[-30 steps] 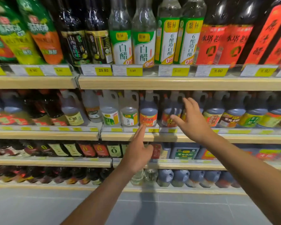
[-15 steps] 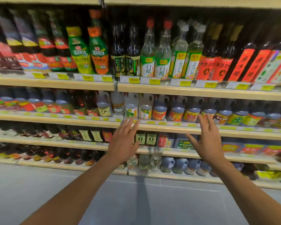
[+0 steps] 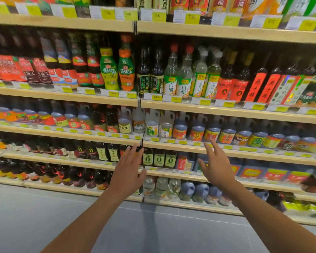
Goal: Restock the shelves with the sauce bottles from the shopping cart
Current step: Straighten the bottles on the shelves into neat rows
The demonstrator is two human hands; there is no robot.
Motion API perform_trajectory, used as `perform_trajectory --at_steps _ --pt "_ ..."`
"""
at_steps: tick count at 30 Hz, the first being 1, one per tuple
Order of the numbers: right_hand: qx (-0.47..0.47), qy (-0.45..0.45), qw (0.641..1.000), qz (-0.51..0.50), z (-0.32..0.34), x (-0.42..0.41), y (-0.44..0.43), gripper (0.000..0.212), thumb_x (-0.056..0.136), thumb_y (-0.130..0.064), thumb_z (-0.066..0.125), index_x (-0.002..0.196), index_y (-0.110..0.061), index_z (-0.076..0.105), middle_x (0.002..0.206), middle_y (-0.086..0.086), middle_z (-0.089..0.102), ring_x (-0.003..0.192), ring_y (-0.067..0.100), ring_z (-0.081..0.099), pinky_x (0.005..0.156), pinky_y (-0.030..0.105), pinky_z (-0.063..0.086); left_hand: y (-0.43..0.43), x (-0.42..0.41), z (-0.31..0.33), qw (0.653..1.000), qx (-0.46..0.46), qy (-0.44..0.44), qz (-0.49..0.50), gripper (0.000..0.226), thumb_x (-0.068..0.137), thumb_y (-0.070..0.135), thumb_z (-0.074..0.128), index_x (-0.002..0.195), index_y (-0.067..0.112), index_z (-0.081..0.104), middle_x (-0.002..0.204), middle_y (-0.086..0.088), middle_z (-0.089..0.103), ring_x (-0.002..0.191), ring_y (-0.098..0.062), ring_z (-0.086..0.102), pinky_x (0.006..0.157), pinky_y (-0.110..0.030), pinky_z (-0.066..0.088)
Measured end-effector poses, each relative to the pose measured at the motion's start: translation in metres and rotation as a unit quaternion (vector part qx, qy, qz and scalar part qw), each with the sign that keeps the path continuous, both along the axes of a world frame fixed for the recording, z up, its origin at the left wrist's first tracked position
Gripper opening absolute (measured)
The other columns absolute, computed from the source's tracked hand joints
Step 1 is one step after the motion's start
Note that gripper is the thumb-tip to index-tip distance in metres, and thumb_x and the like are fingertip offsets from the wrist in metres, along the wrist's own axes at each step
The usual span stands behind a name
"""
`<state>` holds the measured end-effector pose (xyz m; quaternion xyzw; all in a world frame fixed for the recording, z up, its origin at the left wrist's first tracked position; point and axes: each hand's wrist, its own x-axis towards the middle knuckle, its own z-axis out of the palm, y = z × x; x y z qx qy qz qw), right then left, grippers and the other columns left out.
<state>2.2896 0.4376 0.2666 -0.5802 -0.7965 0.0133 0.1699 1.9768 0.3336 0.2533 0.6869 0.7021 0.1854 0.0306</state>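
Observation:
Wooden shelves (image 3: pixel 226 114) full of sauce and vinegar bottles fill the view. Tall dark and clear bottles (image 3: pixel 171 77) stand on the upper row, handled jugs (image 3: pixel 151 126) on the row below. My left hand (image 3: pixel 128 172) is held out in the air before the lower shelves, fingers straight, holding nothing. My right hand (image 3: pixel 215 167) hangs beside it with fingers spread, empty too. Neither hand touches a shelf or bottle. No shopping cart is in view.
Grey tiled floor (image 3: pixel 44 216) lies in front of the shelving. Yellow price tags (image 3: pixel 157 97) line every shelf edge. Small dark bottles (image 3: pixel 159 159) and boxed goods fill the lower rows, and packets sit at the bottom right.
The view has pulled back from the shelves and more rows show. Both hands have dropped lower, away from the jug shelf, and stay empty.

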Motion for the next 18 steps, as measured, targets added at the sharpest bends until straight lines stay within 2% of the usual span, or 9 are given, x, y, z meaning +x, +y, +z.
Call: perform_trajectory --at_steps 7,15,18 --pt "-0.042 0.034 0.999 -0.007 -0.005 -0.047 0.007 0.07 0.099 -0.048 0.054 0.156 -0.015 0.03 0.166 0.01 0.019 0.149 0.033 0.025 0.113 0.049 0.037 0.011 -0.036 -0.002 0.997 -0.048 -0.065 -0.01 0.075 0.1 0.046 0.051 0.161 0.028 0.012 0.169 0.008 -0.005 0.156 -0.017 -0.007 0.126 -0.047 0.017" --pt "-0.113 0.127 0.984 -0.055 -0.016 -0.106 0.031 0.073 0.1 -0.048 0.051 0.158 -0.017 0.021 0.167 0.003 0.01 0.151 0.028 0.02 0.114 0.048 0.035 0.063 -0.09 -0.004 0.984 -0.101 -0.138 -0.052 0.073 0.1 0.042 0.054 0.16 0.025 0.018 0.168 0.006 0.013 0.155 -0.014 0.012 0.124 -0.034 0.019" --pt "-0.125 0.142 0.979 -0.071 -0.02 -0.114 0.042 0.073 0.1 -0.048 0.051 0.159 -0.016 0.021 0.167 0.002 0.012 0.151 0.025 0.02 0.116 0.044 0.033 0.089 -0.096 -0.007 0.979 -0.122 -0.15 -0.065 0.073 0.1 0.041 0.055 0.16 0.023 0.019 0.168 0.004 0.017 0.154 -0.016 0.017 0.125 -0.036 0.022"
